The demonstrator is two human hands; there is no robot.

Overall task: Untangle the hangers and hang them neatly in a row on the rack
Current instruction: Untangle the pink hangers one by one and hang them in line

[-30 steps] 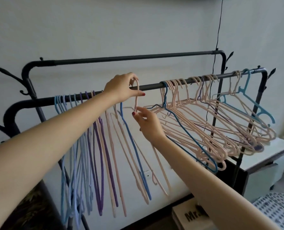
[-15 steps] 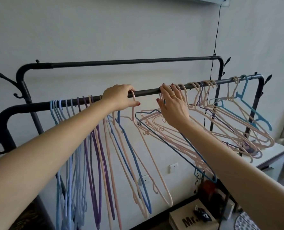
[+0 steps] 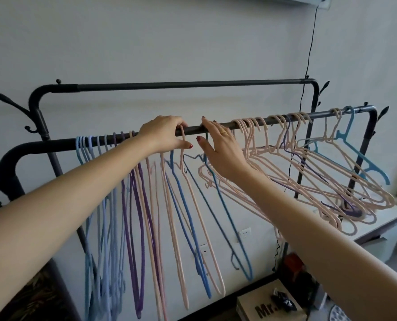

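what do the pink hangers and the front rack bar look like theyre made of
Pink hangers: thin rods with a dull, slightly fuzzy surface and no shine, which suggests wire with a matte rubbery or flocked coating; the core is not visible.

Front rack bar: a dark round tube with a faint sheen and smooth bent corners, probably painted or powder-coated metal.

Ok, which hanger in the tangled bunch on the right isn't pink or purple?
The turquoise plastic hanger at the far right end of the front black rail. It is the only turquoise one, hanging outermost beside the pink hangers.
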